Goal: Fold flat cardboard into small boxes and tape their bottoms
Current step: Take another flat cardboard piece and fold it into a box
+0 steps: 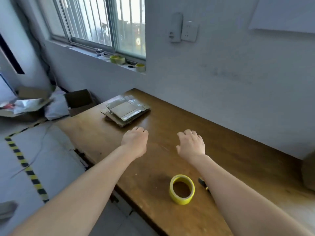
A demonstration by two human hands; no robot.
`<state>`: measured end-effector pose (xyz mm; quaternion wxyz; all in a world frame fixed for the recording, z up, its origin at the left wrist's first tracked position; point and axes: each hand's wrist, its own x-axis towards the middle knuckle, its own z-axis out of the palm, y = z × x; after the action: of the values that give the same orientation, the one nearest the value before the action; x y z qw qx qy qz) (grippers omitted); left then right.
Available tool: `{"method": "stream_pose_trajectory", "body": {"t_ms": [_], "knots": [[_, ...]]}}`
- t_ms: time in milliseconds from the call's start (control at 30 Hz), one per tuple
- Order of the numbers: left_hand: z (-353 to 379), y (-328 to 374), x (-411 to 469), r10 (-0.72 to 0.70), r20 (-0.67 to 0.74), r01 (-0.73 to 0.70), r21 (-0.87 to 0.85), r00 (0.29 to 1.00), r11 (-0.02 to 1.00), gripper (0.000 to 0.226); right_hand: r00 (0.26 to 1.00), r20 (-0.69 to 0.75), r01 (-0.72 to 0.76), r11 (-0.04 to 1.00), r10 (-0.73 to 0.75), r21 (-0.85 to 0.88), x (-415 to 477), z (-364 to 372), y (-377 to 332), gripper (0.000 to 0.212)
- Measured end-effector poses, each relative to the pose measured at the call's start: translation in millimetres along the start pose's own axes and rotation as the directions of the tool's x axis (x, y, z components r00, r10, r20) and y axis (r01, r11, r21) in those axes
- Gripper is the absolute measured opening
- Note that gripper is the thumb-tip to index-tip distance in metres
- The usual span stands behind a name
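Toward far left corner of table (238,159): stack of flat cardboard (125,109), edges uneven. Left hand (135,142) and right hand (191,144) hover mid-table, just short of stack, fingers loosely curled, holding nothing. Likely step: lift top sheet only, pinching one edge, other hand steadying pile. Yellow tape roll (182,189) lies hole-up near front edge, between forearms; small dark tool (202,183) beside right forearm, partly hidden. Nothing between hands and stack. Beyond left edge: open box (79,101). Spare rolls (117,59) on windowsill.
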<state>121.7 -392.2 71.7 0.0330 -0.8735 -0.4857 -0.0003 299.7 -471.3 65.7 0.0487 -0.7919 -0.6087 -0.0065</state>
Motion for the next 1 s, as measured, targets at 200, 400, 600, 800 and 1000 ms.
{"method": "stream_pose_trajectory", "body": {"t_ms": [200, 400, 600, 800, 1000], "knots": [[11.1, -76.3, 2.6, -0.051, 0.02, 0.051, -0.031, 0.999, 0.998, 0.027, 0.999, 0.026, 0.036, 0.998, -0.035, -0.044, 31.3, 10.0, -69.3, 0.04], [24.7, -135.7, 35.0, -0.094, 0.018, 0.095, -0.067, 0.995, 0.993, 0.023, 0.995, 0.068, 0.079, 0.995, -0.075, -0.053, 82.1, 30.7, -119.5, 0.04], [43.4, -183.3, 88.5, -0.118, 0.034, 0.12, -0.087, 0.993, 0.989, 0.026, 0.991, 0.095, 0.105, 0.993, -0.099, -0.058, 149.7, 54.4, -153.1, 0.041], [62.6, -222.6, 143.4, -0.135, 0.077, 0.142, -0.085, 0.988, 0.986, 0.029, 0.989, 0.113, 0.096, 0.995, -0.092, -0.028, 212.8, 75.7, -178.8, 0.04], [86.7, -258.4, 197.5, -0.124, 0.112, 0.137, -0.119, 0.986, 0.983, 0.03, 0.984, 0.175, 0.032, 0.999, -0.031, -0.001, 260.3, 100.4, -197.7, 0.04]]}}
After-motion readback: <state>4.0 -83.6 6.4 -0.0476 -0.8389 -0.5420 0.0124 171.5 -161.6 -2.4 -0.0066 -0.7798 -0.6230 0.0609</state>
